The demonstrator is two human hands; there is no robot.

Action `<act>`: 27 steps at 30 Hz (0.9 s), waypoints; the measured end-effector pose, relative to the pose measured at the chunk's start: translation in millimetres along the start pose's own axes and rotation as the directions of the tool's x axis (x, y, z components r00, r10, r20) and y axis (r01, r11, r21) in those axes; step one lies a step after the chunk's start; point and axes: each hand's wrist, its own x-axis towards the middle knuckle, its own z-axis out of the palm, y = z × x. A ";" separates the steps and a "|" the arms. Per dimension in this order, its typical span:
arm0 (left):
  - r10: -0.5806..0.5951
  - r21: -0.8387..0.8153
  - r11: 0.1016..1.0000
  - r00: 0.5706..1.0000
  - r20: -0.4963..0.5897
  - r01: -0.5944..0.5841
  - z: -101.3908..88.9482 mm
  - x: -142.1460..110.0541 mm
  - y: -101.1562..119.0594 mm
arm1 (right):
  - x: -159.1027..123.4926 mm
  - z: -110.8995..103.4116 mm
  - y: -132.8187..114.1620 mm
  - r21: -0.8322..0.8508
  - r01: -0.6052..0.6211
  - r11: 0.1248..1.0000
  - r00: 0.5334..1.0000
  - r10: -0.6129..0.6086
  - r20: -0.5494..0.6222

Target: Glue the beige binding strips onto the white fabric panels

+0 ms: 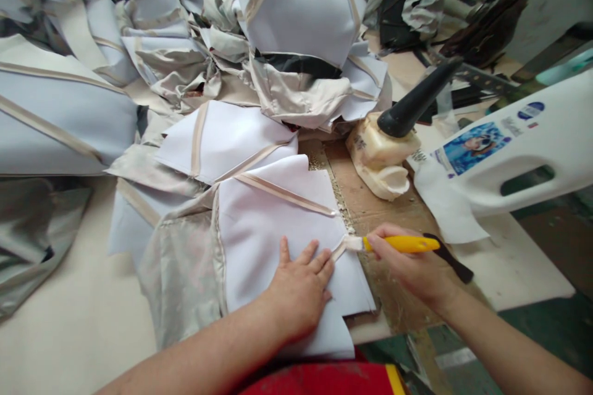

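Observation:
My left hand (pixel 303 290) lies flat with its fingers spread on a white fabric piece (pixel 269 216). Beige strips run across that piece, and a grey lining (pixel 185 265) is joined along its left side. In my right hand (pixel 403 265) is a brush with a yellow handle (pixel 407 244), gripped near the bristle end. The pale bristles touch the right edge of the white fabric, by a short beige strip (pixel 340 250) near my left fingertips. What my left palm covers is hidden.
Several similar white and grey pieces (pixel 301 6) are heaped at the back and left. A glue-crusted pale container (pixel 370 148) with a black cone-shaped part (pixel 417 102) stands right of the fabric on brown board (pixel 356 197). A large white jug (pixel 546 136) is at far right.

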 end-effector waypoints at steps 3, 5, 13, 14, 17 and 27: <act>-0.009 0.006 1.000 1.000 0.010 0.008 -4.1 -0.9 1.6 | 25.6 8.3 5.4 0.102 0.009 0.995 0.994 0.001 -0.105; -0.009 -0.006 1.000 1.000 0.019 0.009 -6.2 -2.0 2.1 | 41.6 15.0 10.9 0.154 -0.010 0.988 0.997 0.022 -0.077; -0.009 -0.029 1.000 1.000 0.017 0.010 -4.4 -2.7 0.8 | 50.6 13.5 5.8 0.104 0.037 0.994 0.998 -0.032 -0.051; -0.014 -0.025 1.000 1.000 0.017 0.014 -4.4 -2.6 1.1 | 51.1 13.6 4.6 0.089 0.042 0.995 0.999 -0.039 -0.032; -0.018 -0.002 1.000 1.000 0.024 0.018 -4.7 -2.5 1.9 | 55.9 15.7 4.2 0.043 0.053 0.998 0.996 -0.049 -0.072; -0.018 0.042 0.999 1.000 -0.016 0.019 -0.7 -3.0 1.5 | 28.6 9.9 5.9 0.056 0.001 0.998 0.999 0.002 -0.040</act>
